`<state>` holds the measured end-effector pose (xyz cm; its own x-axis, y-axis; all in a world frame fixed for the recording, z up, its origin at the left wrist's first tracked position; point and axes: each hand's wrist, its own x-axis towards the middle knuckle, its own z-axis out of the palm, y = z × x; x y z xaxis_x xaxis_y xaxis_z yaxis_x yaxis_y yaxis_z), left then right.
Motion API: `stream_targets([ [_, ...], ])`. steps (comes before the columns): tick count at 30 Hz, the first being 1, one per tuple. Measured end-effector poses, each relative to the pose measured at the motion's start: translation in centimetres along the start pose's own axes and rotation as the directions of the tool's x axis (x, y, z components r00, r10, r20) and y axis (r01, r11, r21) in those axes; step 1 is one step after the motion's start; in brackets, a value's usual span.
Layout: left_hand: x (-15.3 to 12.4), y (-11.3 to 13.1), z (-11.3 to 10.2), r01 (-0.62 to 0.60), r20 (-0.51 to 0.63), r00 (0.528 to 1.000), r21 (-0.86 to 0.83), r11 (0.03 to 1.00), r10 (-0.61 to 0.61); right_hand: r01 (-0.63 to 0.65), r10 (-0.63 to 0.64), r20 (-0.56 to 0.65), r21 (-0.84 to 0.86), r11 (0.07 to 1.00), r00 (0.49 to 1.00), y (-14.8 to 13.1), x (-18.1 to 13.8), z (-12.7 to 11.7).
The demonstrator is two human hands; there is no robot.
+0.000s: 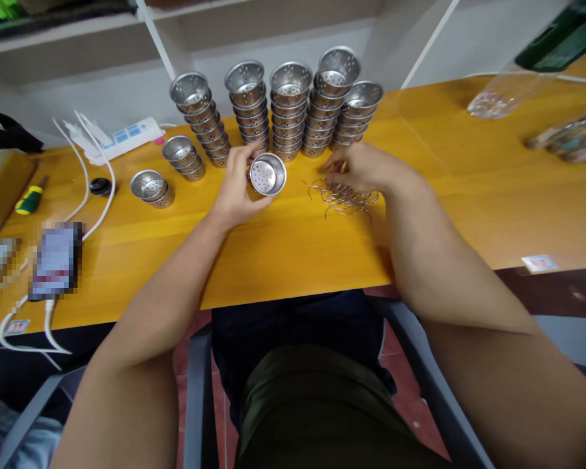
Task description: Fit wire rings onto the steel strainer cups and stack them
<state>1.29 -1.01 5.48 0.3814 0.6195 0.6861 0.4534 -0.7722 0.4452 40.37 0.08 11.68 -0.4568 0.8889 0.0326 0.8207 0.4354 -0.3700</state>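
Dark green clothing (317,410) on the person's lap lies nearest, between the grey armrests (198,391) of a chair, and past it both bare forearms (176,280) reach over a yellow wooden table (283,260). The left hand (237,192) holds a perforated steel cup (267,174), thumb and fingers curved round its side, its open mouth turned toward the camera. To the right, the right hand (364,166) bends down at the far side of a loose tangle of thin curved wires (344,197); its fingers are curled close together, but whether they pinch a wire I cannot tell.

Close behind both hands, five tall stacks of similar cups (290,117) stand in a row before a pale shelf unit (293,32), crowding the back of the table; the rightmost rises just beyond the right fingertips. Two shorter stacks (183,156) stand left of the held cup, well apart from the wires.

Farther left, white cables (49,316) loop between a power strip (127,140) and a phone (56,260), one curve passing around a small black cap (100,187). Near a box (2,189) lies a green-and-yellow screwdriver (28,200). At far right are a clear plastic bag (510,91) and a blurred heap (573,138) I cannot make out
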Motion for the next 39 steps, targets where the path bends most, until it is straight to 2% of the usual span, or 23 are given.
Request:
stream_targets([
  [2,-0.4,-0.1,1.1,-0.004,0.066,0.998,-0.015,1.0,0.005,-0.015,0.016,0.035,-0.048,0.999,0.999,-1.4,0.6,0.7],
  [5,-0.6,0.1,1.5,0.024,0.106,0.994,-0.039,0.999,-0.02,-0.017,0.02,0.026,-0.105,0.994,0.999,-2.8,1.7,1.8],
  [9,-0.6,0.1,1.1,0.031,0.07,0.997,-0.066,0.997,-0.026,-0.03,0.036,0.028,-0.191,0.981,0.999,-3.4,2.2,2.2],
  [16,-1.1,-0.3,1.4,0.031,0.013,0.999,-0.098,0.995,-0.03,-0.072,0.125,0.143,-0.331,0.941,0.982,-5.4,1.3,1.1],
  [22,-1.1,-0.5,1.5,0.005,-0.012,1.0,-0.09,0.996,-0.006,-0.035,0.094,0.15,-0.355,0.934,0.984,-5.7,1.0,1.5],
  [26,-1.2,-0.7,1.6,0.022,-0.051,0.998,-0.094,0.995,-0.026,-0.074,0.093,0.04,-0.338,0.938,0.995,-4.6,1.0,1.8],
  [31,-1.3,-0.6,1.5,0.053,-0.113,0.992,-0.081,0.995,-0.062,-0.051,0.033,-0.14,-0.126,0.991,0.99,-3.7,0.5,1.1],
  [35,-1.3,-0.3,1.3,0.101,-0.118,0.987,-0.072,0.992,-0.109,-0.035,0.037,-0.244,0.013,0.999,0.969,-4.8,-0.3,0.2],
  [39,-1.4,-0.2,1.3,0.151,-0.103,0.981,-0.148,0.977,-0.167,-0.044,0.074,-0.329,0.098,0.994,0.942,-6.5,-0.7,0.0],
])
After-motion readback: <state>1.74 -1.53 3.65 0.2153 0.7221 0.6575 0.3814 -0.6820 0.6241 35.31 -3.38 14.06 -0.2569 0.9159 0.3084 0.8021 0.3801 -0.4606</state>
